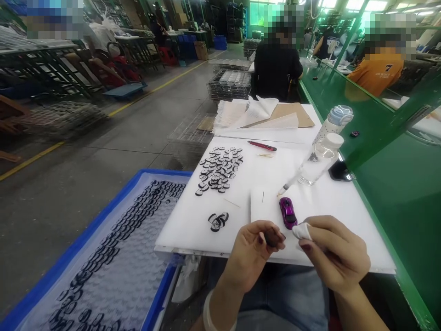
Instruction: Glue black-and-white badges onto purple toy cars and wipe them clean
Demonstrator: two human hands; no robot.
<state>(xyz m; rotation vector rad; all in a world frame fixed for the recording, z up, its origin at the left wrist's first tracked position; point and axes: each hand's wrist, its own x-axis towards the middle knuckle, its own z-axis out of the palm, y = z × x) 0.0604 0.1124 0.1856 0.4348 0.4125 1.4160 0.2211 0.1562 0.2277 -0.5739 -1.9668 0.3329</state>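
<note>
A blue-rimmed tray (103,215) on the far left carries rows of black-edged pieces. Beside it, on the white table (186,236), lies a scattered spread of clear, black-rimmed pieces (217,179), with a small cluster (217,222) of similar ones nearer the person.

The left hand (253,250), raised at the table's near edge, has its grip closed, thumb and fingertips pinching a small dark piece (272,238). The fingers cover much of this piece, so I cannot tell its long axis or which way it points. Farther back lies a red utility knife (262,145), its long axis running mostly left to right.

Between the hands and just beyond them sits a purple toy car (288,213), its long axis running away from the person and leaning slightly left at the far end; I cannot tell which end is the nose. The right hand (339,253) pinches a white cloth (302,231) between thumb and forefinger, near the car's closer end. Behind them, a clear bottle (319,161) stands with a phone (340,170) to its right.
</note>
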